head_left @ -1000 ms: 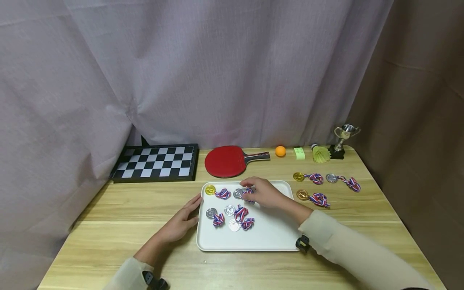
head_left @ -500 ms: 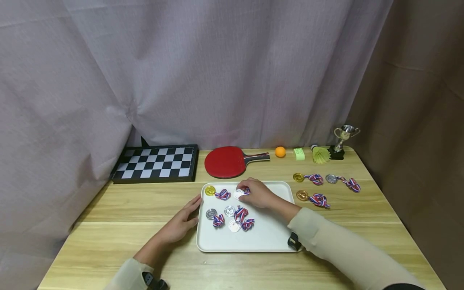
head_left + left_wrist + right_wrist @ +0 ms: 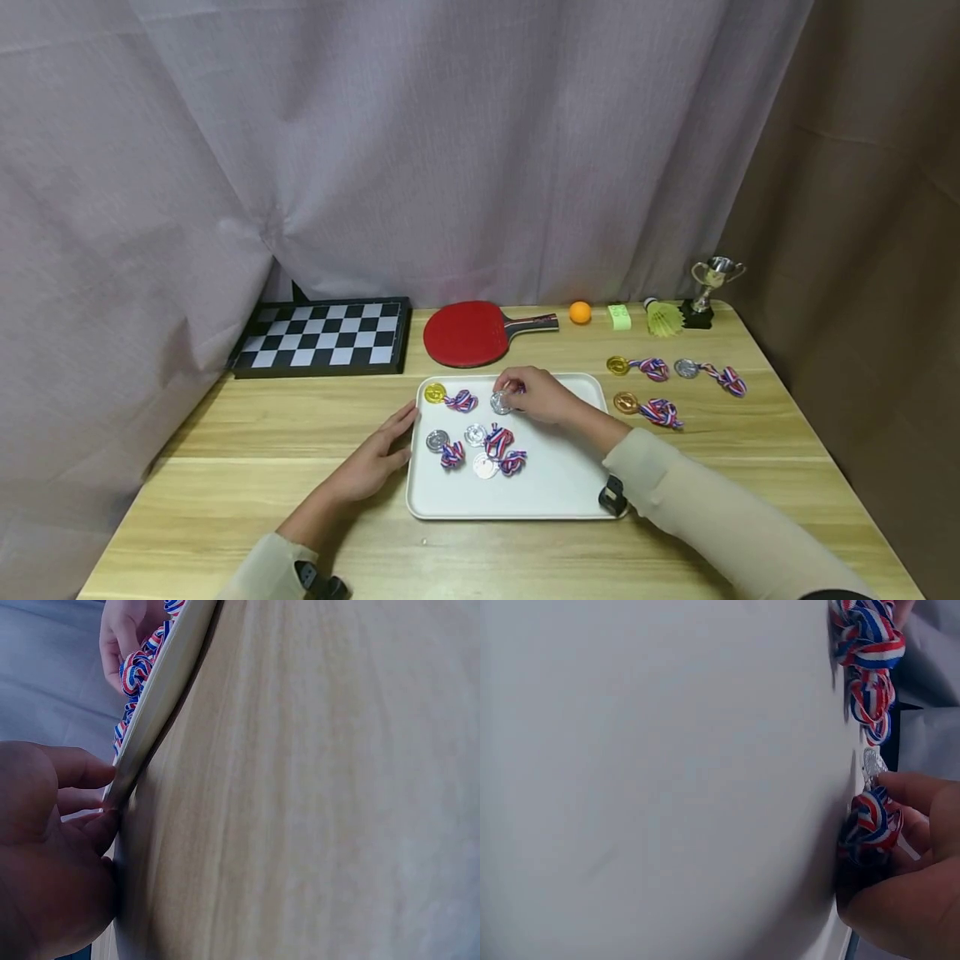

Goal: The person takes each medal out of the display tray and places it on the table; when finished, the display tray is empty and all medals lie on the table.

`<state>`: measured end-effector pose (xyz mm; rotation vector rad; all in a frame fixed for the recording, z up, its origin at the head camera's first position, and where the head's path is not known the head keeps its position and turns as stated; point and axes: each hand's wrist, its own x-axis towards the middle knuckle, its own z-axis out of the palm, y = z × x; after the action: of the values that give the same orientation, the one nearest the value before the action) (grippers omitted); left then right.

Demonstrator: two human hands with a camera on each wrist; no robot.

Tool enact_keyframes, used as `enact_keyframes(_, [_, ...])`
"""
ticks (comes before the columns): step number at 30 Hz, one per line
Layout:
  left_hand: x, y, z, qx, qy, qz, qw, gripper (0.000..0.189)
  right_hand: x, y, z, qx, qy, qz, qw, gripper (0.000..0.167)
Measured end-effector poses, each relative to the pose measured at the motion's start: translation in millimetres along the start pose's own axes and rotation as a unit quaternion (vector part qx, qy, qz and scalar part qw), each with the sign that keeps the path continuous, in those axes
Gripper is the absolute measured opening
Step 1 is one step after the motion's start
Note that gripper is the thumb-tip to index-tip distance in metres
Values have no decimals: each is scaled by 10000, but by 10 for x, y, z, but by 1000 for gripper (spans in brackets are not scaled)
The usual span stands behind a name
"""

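Observation:
My right hand (image 3: 542,395) pinches a silver medal (image 3: 501,403) near the far side of the white tray (image 3: 570,492). In the right wrist view, thumb and fingers close round its striped ribbon (image 3: 873,817), just beside the metal disc (image 3: 871,763). At the tray's left edge, my left hand (image 3: 372,460) rests with its fingers extended along the rim; the left wrist view has those fingertips (image 3: 97,774) against it. Left of the pinched medal lies a gold medal (image 3: 435,393). Several silver medals, such as the leftmost (image 3: 437,442), lie nearer on the tray.
Right of the tray lie a gold medal (image 3: 618,366), a silver medal (image 3: 686,368) and a bronze medal (image 3: 626,403). Along the back are a chessboard (image 3: 322,335), a red paddle (image 3: 465,335), an orange ball (image 3: 580,312), a green pad (image 3: 619,317), a shuttlecock (image 3: 663,318) and a trophy (image 3: 707,287).
My right hand moved slightly left, then a little back right, and the silver medal now sits slightly farther right. The left hand stays at the tray's edge.

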<state>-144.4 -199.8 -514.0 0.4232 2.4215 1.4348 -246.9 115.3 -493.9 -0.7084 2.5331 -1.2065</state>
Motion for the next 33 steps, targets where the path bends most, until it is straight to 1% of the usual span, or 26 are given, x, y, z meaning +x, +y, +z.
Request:
enact_keyframes(4, [3,-11,5,-82,18,-14,10000,63,-45,-7,-82,292,-143,111,9994,12])
enact_keyframes(7, [5,-11,6,-79,26,13,10000,63,-128,-14,-182,519,-242,246,9981,13])
enact_keyframes(12, [0,-8,4,-9,12,31,10000,63,-351,36,-416,818,-234,355,9957,20])
enact_keyframes(17, [0,-4,0,29,-7,37,10000,63,-614,161,-690,972,-87,533,9938,25])
enact_keyframes(23, [-1,5,-2,95,-17,3,10000,64,-962,348,-1080,789,232,804,9934,33])
enact_keyframes(26, [-4,9,-3,112,-22,-9,9999,64,-1134,462,-1286,672,397,830,9935,35])
enact_keyframes(30, [-4,9,-1,59,-11,-16,10000,64,-1318,658,-1544,306,579,917,9936,31])
enact_keyframes(33, [0,7,4,4,-4,-18,10000,63,-1419,822,-1699,39,634,1078,9921,28])
